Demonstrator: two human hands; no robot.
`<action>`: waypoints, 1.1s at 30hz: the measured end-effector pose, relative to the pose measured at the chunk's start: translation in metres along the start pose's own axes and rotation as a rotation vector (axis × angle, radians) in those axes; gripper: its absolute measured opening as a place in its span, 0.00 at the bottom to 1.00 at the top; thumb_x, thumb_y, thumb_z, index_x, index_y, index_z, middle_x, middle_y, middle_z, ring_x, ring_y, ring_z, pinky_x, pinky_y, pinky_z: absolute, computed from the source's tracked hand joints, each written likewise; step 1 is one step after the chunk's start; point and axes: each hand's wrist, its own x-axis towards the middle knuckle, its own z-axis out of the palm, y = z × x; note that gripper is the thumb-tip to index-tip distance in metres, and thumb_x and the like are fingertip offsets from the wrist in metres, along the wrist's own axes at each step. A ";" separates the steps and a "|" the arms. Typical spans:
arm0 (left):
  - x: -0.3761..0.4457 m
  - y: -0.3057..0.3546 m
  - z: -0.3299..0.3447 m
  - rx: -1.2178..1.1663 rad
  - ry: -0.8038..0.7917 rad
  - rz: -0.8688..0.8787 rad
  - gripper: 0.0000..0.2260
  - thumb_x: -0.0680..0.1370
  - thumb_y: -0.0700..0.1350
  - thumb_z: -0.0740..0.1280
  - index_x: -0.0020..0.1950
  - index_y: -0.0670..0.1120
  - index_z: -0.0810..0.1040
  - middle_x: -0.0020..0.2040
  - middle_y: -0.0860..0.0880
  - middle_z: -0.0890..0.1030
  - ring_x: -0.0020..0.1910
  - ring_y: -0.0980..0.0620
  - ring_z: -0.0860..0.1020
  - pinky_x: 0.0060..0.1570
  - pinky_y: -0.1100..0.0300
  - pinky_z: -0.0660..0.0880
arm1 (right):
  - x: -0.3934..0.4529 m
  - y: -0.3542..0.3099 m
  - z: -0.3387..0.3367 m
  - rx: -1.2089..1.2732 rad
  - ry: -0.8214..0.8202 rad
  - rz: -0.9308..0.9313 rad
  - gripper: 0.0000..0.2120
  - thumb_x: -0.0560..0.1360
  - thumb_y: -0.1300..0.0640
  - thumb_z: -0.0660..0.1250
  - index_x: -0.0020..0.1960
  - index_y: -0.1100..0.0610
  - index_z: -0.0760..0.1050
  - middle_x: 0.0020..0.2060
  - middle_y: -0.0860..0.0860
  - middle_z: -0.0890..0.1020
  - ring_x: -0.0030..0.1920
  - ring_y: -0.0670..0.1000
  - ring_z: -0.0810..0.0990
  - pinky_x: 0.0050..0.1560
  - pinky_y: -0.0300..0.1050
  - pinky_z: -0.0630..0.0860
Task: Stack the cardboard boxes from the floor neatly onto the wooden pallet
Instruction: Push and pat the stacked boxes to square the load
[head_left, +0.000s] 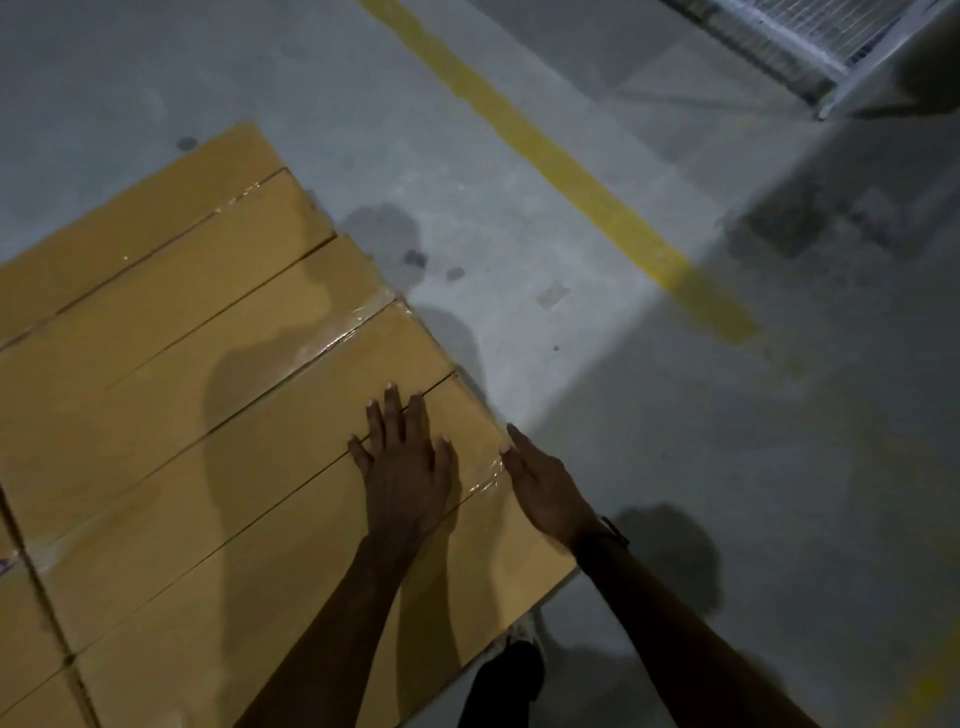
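Grey concrete floor (519, 218) crossed by a diagonal yellow painted line (566, 171); a pale metal-framed grille (810, 47) lies at the upper right corner. Cardboard boxes (197, 374), tan and sealed with clear tape, sit edge to edge in rows filling the left and lower part of the view; the pallet beneath them is hidden. Left hand (405, 467) rests flat on the box tops near their right edge, fingers straight and spread across a seam between two boxes, gripping nothing. Right hand (543, 486), fingers straight, presses against the right side edge of the boxes; a dark wristband (605, 535) shows at its wrist
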 end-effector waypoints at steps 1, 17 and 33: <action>0.000 0.002 0.003 0.013 0.013 -0.020 0.29 0.85 0.59 0.50 0.85 0.50 0.51 0.86 0.48 0.44 0.84 0.44 0.42 0.77 0.30 0.47 | 0.007 0.003 0.000 0.014 -0.040 0.023 0.22 0.88 0.45 0.52 0.81 0.48 0.64 0.69 0.50 0.78 0.69 0.52 0.77 0.64 0.42 0.70; 0.001 0.028 0.022 0.025 0.141 -0.194 0.28 0.85 0.53 0.49 0.85 0.47 0.55 0.86 0.50 0.44 0.84 0.46 0.42 0.78 0.31 0.48 | 0.071 0.012 -0.002 0.255 -0.314 0.163 0.43 0.74 0.19 0.52 0.82 0.40 0.61 0.79 0.42 0.68 0.79 0.46 0.65 0.82 0.56 0.60; 0.004 0.034 0.023 -0.042 0.161 -0.250 0.30 0.82 0.52 0.50 0.85 0.50 0.53 0.86 0.52 0.44 0.84 0.49 0.42 0.79 0.34 0.46 | 0.168 -0.041 0.025 0.353 -0.365 0.181 0.54 0.63 0.11 0.51 0.80 0.40 0.65 0.74 0.50 0.76 0.74 0.55 0.74 0.76 0.63 0.68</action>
